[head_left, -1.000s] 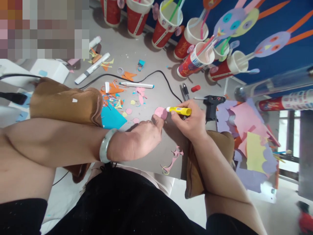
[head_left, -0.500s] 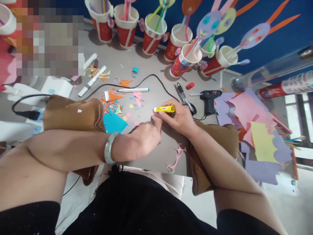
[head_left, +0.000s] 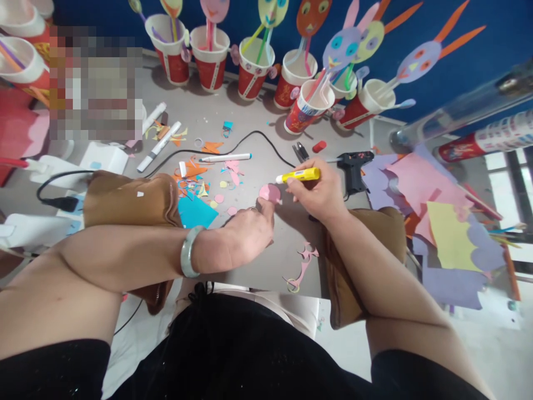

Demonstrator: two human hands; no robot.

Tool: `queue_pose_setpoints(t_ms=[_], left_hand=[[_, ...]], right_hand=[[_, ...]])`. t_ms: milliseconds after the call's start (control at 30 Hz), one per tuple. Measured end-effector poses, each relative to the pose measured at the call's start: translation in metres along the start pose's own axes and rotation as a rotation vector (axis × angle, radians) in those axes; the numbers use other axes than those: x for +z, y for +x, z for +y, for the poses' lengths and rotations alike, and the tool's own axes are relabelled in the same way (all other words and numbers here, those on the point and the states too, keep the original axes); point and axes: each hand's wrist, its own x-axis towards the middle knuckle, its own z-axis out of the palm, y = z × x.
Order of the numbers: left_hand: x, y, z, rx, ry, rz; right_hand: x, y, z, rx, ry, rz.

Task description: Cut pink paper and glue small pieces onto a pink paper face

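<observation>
My right hand (head_left: pixel 318 191) is closed around a yellow glue stick (head_left: pixel 303 175), its white end pointing left, a little above and right of a pink paper circle (head_left: pixel 270 193). The circle lies near the middle of the grey table, with a small pink piece at its right edge. Fingers of my left hand (head_left: pixel 252 236) hold the circle's lower edge; the hand itself partly hides how they grip. A jade-coloured bangle (head_left: pixel 189 251) is on my left wrist. Beyond my right hand lies a red cap (head_left: pixel 319 146).
Paper cups with straw figures (head_left: pixel 254 69) line the back. A black glue gun (head_left: pixel 353 173) lies right, by coloured paper sheets (head_left: pixel 452 236). Paper scraps (head_left: pixel 194 169), a marker (head_left: pixel 227 158) and a black cable (head_left: pixel 233 149) are left of centre. Brown cushions (head_left: pixel 129 200) flank my arms.
My right hand has drawn the glue stick away to the right and slightly up, uncovering the pink paper circle. My left hand stays in nearly the same place. The view has shifted slightly.
</observation>
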Motion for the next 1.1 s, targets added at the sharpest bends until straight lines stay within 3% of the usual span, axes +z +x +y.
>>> queue_pose_setpoints(t_ms=[300,533,833,1100], left_hand=[[0.002,0.001,-0.001,-0.05,-0.064,-0.032],[0.0,0.0,-0.001,-0.019,-0.016,-0.037],[-0.001,-0.003,-0.001,-0.005,0.031,0.006],[0.006,-0.003,-0.006,-0.023,-0.055,0.077]], right_hand=[[-0.008,-0.001,-0.008,-0.039,-0.139,-0.185],[-0.006,-0.002,-0.004,-0.072,-0.235,-0.166],[-0.003,-0.009,-0.008,-0.149,-0.808,-0.014],[-0.014,-0.012,-0.018,-0.275,-1.054,-0.081]])
